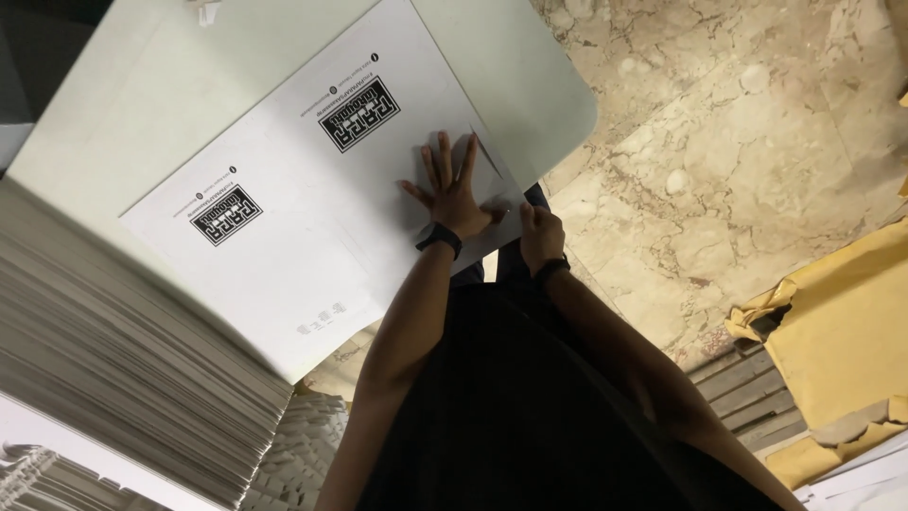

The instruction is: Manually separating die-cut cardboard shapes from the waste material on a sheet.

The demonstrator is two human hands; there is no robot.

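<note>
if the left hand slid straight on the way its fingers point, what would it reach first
The left hand lies flat on the large white printed sheet, fingers pointing up the picture. It would probably cross bare paper, then the sheet's far edge onto the pale green table.

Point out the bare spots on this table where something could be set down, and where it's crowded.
Bare table shows beyond the printed sheet's far edge, and at the rounded corner past the left hand. It is crowded at the sheet's near corner, where the left hand lies flat and the right hand sits at the edge. The paper stack fills the left side.
</note>
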